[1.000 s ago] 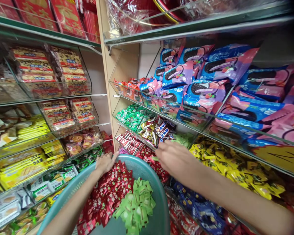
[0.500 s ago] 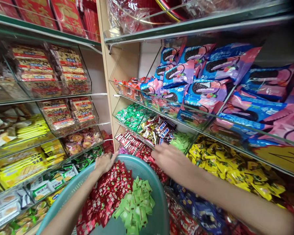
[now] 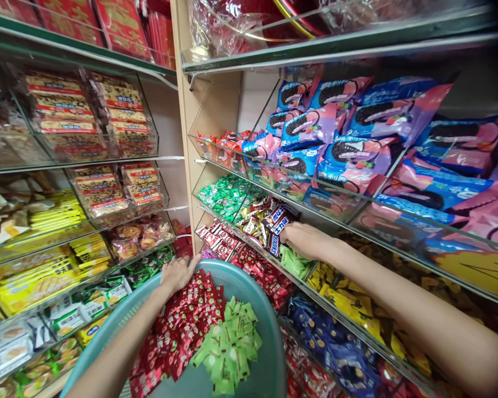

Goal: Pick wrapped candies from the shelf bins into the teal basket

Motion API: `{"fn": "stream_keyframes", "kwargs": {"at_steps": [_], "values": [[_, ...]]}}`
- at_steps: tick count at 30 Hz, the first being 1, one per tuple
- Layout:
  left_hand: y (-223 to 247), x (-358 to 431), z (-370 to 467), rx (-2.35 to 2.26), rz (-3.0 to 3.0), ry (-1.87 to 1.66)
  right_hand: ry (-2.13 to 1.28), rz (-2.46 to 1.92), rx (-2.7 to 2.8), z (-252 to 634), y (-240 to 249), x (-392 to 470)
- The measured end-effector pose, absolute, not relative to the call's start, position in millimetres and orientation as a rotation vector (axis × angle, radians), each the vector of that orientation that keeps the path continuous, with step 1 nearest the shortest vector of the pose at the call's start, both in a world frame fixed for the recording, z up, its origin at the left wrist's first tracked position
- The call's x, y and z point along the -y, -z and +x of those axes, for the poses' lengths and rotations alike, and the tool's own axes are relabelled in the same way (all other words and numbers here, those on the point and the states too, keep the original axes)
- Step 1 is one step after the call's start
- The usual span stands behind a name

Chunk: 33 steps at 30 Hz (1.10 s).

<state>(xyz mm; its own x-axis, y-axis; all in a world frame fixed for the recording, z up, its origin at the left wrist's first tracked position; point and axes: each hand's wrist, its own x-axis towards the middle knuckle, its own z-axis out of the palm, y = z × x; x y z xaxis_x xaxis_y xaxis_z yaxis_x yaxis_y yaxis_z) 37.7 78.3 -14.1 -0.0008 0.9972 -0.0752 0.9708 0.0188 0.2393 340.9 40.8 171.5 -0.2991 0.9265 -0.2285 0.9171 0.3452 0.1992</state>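
The left hand [image 3: 178, 273] lies over the far rim of the basin [image 3: 269, 326]; whether its fingers clamp the rim cannot be told. If that contact slackens, the basin may tilt; its support is not visible. The red packets [image 3: 182, 326] touch the loose green packets [image 3: 230, 348] in the basin; a careless drop could mix both heaps. The chocolate bars [image 3: 278, 226] lie just beside the right hand [image 3: 302, 240]; a wide sweep may catch one. The right hand's fingers curl down onto the green shelf packets [image 3: 292, 262]; with the tips hidden, a pinch cannot be confirmed.

Clearances: bare basin floor lies below and left of the loose green packets; more room lies to their right. The lower shelf edge [image 3: 344, 315] passes beneath the right forearm [image 3: 390, 287]; the upper glass edge [image 3: 351, 225] runs close above, limiting lift.
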Motion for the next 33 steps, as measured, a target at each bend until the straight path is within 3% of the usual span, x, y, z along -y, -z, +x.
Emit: {"fn": "stream_keyframes", "kwargs": {"at_steps": [22,33], "values": [[17.2,-76.8,33.7,-2.077,2.034,-0.173,0.147,1.644,-2.232,346.7,-170.4,-50.6],[17.6,-79.6,34.2,-2.084,2.039,-0.138,-0.380,1.616,-2.288,341.4,-198.8,-10.9]]}}
